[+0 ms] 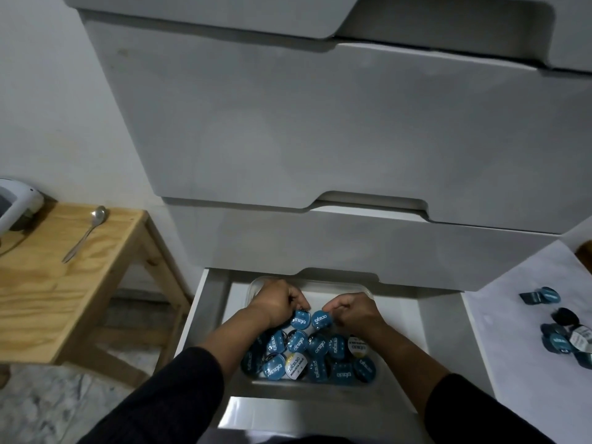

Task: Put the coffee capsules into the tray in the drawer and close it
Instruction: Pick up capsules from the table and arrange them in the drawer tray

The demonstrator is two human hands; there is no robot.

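Observation:
The bottom drawer [445, 344] of a grey cabinet stands pulled out. Inside lies a clear tray [339, 285] filled at its near end with several blue-lidded coffee capsules [315, 357]. Both hands are over the tray's middle. My left hand [278, 301] is closed on a blue capsule [300, 319]. Right beside it, my right hand [352, 310] grips another blue capsule [322, 321]. The two held capsules nearly touch. Several more capsules [563, 336] lie on the white surface to the right of the drawer.
Closed grey drawers [320, 129] rise above the open one. A wooden stool [64, 283] at the left carries a metal spoon [86, 232] and a white appliance [16, 200]. Marble-pattern floor shows at the lower left.

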